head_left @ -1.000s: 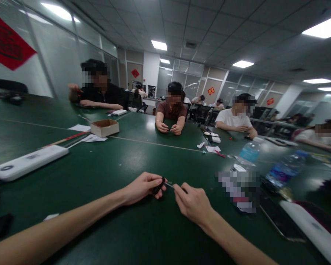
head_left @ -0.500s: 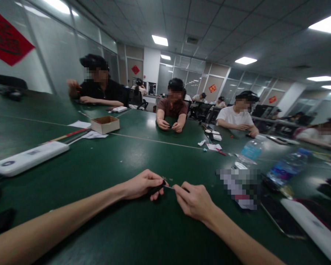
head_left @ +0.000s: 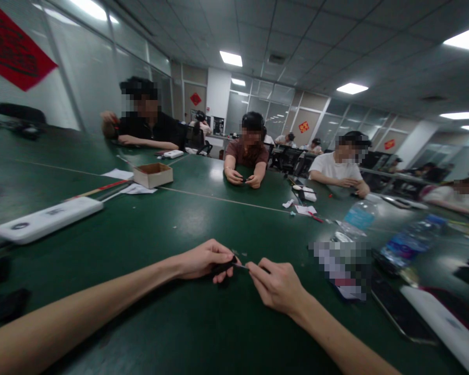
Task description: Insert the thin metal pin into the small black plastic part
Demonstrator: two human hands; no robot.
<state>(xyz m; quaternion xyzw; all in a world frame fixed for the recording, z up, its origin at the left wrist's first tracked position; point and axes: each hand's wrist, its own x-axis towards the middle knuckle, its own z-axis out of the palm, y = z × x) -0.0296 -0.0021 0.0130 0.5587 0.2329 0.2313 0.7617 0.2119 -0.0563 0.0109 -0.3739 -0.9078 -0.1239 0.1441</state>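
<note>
My left hand point(head_left: 203, 262) and my right hand point(head_left: 275, 285) are held close together, low over the dark green table point(head_left: 148, 229). Between the left thumb and fingers sits a small black part point(head_left: 224, 267); its exact kind is too small to tell. A thin metal rod point(head_left: 241, 266) runs from that part to the fingertips of my right hand, which pinch its end. The hands hide part of both items.
A cardboard box point(head_left: 152, 175), papers and a long white strip point(head_left: 47, 220) lie to the left. Plastic water bottles point(head_left: 359, 215) and a phone point(head_left: 400, 312) lie to the right. Several co-workers sit around the table.
The black part has tilted from a steeper angle to nearly level in my left hand. My hands have drawn slightly closer, and the whole view has shifted a little.
</note>
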